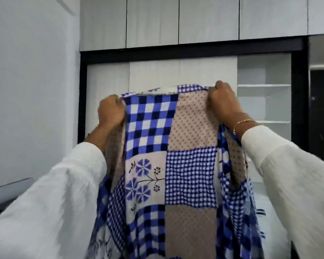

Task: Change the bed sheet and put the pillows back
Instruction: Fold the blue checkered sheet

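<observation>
A patchwork bed sheet [176,165] with blue checks, dotted beige squares and blue flowers hangs in front of me, held up at chest height. My left hand [111,111] grips its top edge on the left. My right hand [223,99], with a thin gold bracelet at the wrist, grips the top edge on the right, slightly higher. The cloth is stretched between both fists and falls in folds past the bottom of the view. A strip of white mattress [269,212] shows at the lower right behind the sheet. No pillows are in view.
A wardrobe with pale sliding doors [157,71] and a black frame fills the wall ahead. Its right section stands open on white shelves [264,101]. A white wall is on the left, with a dark ledge [7,191] at the lower left.
</observation>
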